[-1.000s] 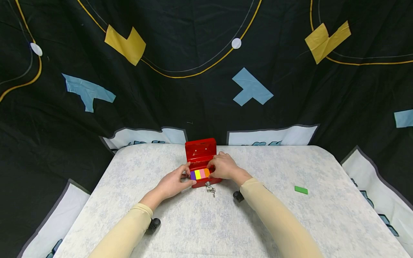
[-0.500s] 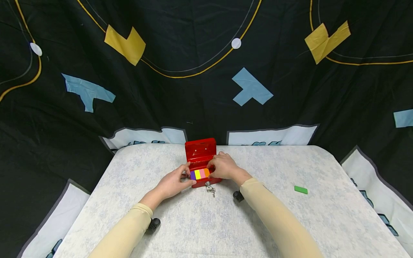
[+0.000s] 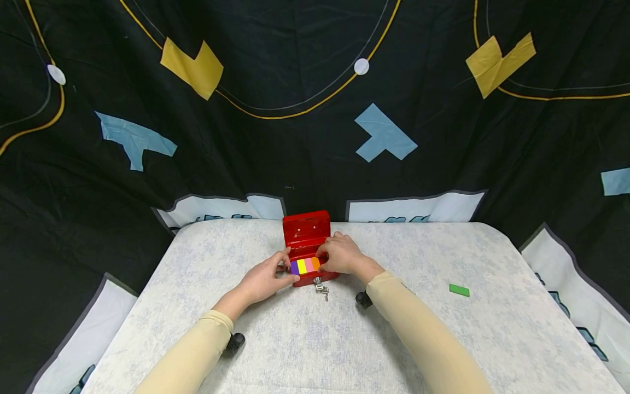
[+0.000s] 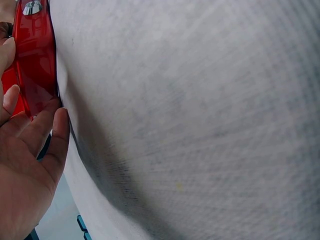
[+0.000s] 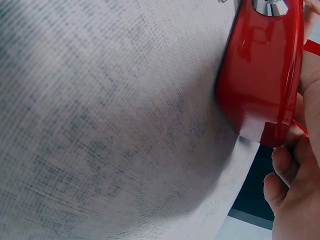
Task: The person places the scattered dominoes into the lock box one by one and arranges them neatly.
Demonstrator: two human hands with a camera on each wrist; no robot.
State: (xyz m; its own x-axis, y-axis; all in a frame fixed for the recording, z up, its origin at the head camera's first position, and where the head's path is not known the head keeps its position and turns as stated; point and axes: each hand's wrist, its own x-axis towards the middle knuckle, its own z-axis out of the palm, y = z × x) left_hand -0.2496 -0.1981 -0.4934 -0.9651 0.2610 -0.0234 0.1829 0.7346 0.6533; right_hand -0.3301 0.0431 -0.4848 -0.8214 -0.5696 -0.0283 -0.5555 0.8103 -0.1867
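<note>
A red metal cash box [image 3: 306,228] stands with its lid raised at the far middle of the table. Inside it lies a tight row of several coloured blocks [image 3: 305,266], purple at the left and orange at the right. My left hand [image 3: 263,280] holds the purple end between thumb and index finger, its lower fingers beside the box wall [image 4: 37,70]. At the orange end my right hand [image 3: 344,255] reaches over the box's right side, thumb and index finger around that end. Both wrist views hide the fingertips inside. Small keys [image 3: 322,290] hang from the front lock [image 5: 270,7].
A green block [image 3: 459,290] lies apart on the right of the cloth-covered table [image 3: 305,345]. Behind the table's far edge hangs a black curtain [image 3: 275,164] with yellow and blue patches.
</note>
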